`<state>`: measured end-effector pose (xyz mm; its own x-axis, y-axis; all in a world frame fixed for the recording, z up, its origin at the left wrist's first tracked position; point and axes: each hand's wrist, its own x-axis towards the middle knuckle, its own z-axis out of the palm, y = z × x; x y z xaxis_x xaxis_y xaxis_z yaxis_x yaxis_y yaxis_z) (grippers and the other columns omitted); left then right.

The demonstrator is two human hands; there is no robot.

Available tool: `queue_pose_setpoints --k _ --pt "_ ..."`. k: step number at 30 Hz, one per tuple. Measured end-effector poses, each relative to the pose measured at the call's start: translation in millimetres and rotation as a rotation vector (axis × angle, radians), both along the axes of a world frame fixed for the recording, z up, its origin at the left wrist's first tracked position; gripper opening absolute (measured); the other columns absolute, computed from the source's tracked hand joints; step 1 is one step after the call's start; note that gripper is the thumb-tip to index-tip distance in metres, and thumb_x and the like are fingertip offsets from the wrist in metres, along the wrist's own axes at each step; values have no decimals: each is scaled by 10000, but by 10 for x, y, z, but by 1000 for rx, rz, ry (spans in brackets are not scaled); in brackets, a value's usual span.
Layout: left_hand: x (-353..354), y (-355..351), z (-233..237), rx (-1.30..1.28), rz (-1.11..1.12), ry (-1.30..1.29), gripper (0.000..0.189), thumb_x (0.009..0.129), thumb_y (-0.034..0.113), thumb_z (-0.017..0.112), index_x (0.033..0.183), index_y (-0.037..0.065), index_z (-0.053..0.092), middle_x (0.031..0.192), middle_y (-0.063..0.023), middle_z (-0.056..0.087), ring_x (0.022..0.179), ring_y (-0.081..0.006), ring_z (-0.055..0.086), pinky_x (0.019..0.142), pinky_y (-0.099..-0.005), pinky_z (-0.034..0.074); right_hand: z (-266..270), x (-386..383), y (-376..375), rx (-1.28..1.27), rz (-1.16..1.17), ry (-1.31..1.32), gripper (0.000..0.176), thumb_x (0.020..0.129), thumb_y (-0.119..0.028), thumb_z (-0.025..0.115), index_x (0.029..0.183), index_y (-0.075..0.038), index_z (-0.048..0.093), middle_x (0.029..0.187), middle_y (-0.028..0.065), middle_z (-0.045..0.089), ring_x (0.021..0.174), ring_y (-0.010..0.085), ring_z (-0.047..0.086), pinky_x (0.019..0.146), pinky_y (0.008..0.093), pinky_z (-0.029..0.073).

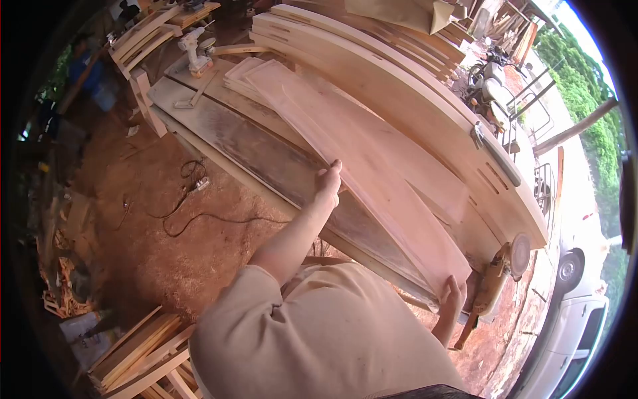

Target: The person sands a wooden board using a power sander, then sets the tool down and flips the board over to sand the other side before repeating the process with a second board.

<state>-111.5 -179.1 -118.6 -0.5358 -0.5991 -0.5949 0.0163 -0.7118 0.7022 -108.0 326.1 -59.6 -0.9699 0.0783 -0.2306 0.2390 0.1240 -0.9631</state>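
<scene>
A long, flat wooden board (372, 173) lies slanted across the workbench. My left hand (327, 181) grips its near long edge around the middle, thumb on top and fingers hidden beneath. At the board's right end, my right hand (453, 292) holds the corner, fingers curled around the edge. Behind this board is a second flat board (432, 183), partly covered by it. More thin boards (240, 74) show under its far left end. The dark bench top (246, 139) is visible on the near side.
A cordless drill (195, 53) and a try square (196, 96) sit at the bench's far left. Thick slotted beams (399, 86) run behind, bearing a hammer (488, 149). A disc power tool (502, 272) stands at the right end. A cable (199, 219) crosses the dirt floor; a person (96, 76) stands left.
</scene>
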Motion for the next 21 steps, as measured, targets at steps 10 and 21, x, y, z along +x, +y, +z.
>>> queue_pose_setpoints --k 10,21 --pt "-462 -774 701 -159 -115 16 536 1060 497 566 1269 4 583 976 -137 740 718 -247 728 623 -370 635 1215 -1624 -850 117 63 136 811 954 -365 751 1601 -11 413 1536 183 524 1401 312 508 1138 428 412" --pt "3361 149 -1794 -290 -82 -826 527 1014 445 632 978 -79 659 839 -198 684 769 -302 689 675 -446 534 146 -2053 -1479 1190 216 402 938 972 -600 627 1634 -6 328 1654 328 325 1556 443 294 1262 562 245"
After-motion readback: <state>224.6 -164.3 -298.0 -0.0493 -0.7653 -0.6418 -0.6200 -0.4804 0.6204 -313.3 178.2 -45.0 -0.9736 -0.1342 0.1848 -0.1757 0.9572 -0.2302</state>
